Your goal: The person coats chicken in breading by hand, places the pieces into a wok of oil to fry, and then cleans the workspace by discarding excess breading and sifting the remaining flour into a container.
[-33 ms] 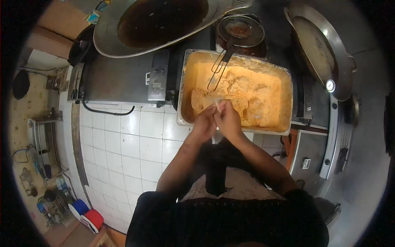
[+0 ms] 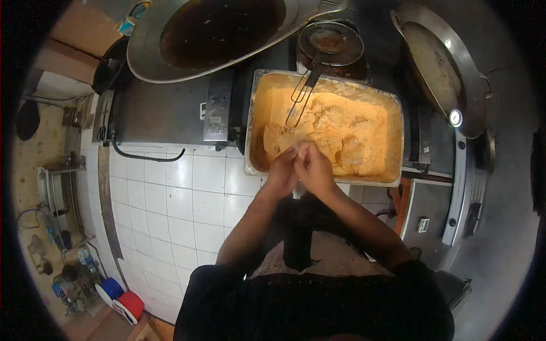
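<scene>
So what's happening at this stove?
A person stands at a metal tray of orange batter, both hands together over its near edge. The left hand and right hand seem to work a small battered piece between them. A wire skimmer rests in the tray, beside a big wok of dark oil.

White tiled counter front (image 2: 170, 199), dim grimy kitchen floor (image 2: 34, 153)

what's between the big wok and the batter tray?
Head view: a grey metal burner block on the dark stovetop sits between the wok and the batter tray. The wire skimmer lies further right.
</scene>
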`<state>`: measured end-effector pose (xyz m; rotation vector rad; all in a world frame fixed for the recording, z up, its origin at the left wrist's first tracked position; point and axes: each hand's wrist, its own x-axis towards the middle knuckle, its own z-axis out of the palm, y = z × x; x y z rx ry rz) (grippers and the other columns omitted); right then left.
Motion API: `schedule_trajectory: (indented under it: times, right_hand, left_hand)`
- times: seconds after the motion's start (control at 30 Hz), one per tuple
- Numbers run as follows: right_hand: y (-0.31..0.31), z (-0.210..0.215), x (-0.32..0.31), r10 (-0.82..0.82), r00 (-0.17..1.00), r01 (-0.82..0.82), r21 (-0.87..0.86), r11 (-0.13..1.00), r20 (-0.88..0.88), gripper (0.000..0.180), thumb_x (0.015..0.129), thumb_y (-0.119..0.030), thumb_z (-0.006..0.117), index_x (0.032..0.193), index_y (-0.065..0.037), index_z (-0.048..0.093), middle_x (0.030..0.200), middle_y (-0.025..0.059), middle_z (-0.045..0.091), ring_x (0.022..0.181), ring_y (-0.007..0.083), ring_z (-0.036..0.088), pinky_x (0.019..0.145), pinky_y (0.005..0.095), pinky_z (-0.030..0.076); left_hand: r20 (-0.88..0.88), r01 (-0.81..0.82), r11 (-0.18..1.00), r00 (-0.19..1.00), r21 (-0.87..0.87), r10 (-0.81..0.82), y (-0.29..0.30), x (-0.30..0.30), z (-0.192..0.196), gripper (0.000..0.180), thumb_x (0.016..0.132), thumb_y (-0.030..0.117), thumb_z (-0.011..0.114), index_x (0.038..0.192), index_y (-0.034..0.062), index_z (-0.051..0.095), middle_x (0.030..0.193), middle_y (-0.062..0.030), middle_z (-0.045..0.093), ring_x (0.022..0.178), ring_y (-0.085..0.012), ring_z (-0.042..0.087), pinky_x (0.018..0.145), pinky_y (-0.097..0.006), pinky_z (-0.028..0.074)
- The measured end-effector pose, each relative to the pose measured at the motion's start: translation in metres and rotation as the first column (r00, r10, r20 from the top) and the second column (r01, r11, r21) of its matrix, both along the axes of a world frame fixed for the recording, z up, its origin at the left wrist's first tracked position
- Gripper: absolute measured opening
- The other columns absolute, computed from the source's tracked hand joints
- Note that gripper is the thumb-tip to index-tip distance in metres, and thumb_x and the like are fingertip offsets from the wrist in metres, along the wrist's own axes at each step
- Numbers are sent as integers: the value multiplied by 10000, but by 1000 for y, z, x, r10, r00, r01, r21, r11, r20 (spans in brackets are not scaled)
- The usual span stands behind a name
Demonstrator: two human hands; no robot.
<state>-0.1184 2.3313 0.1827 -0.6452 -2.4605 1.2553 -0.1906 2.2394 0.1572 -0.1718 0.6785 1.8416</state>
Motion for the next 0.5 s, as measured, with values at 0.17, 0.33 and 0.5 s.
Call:
schedule_trajectory:
  times: [0.17, 0.33, 0.5]
  right_hand:
    - [-13, 30, 14, 190, 981, -186, -76, 979, 47, 160, 826, -80, 599, 975, -52, 548, 820, 159, 629, 776, 359, 636, 669, 423, 501]
    - [-16, 31, 19, 274, 962, -273, -46, 961, 13, 133, 827, -86, 596, 948, -50, 554, 845, 154, 625, 790, 357, 629, 690, 415, 501]
    - [-21, 47, 36, 541, 841, -542, 33, 840, 26, 192, 840, -116, 601, 1009, -45, 545, 898, 152, 607, 866, 343, 622, 756, 411, 510]
  left_hand:
    - [90, -38, 994, 995, -98, 47, 5, -1, 7, 487, 1007, 377, 340, 1334, 22, 406, 1143, -106, 559, 1000, -228, 574, 875, -367, 491]
    - [162, -132, 991, 978, -19, 133, 10, 3, -12, 605, 993, 512, 335, 1396, 61, 344, 1284, -109, 507, 1093, -239, 548, 959, -354, 446]
    - [-340, -95, 986, 940, -138, 43, 31, 0, -30, 548, 956, 436, 439, 1357, 64, 404, 1283, -144, 518, 1142, -277, 523, 990, -384, 415]
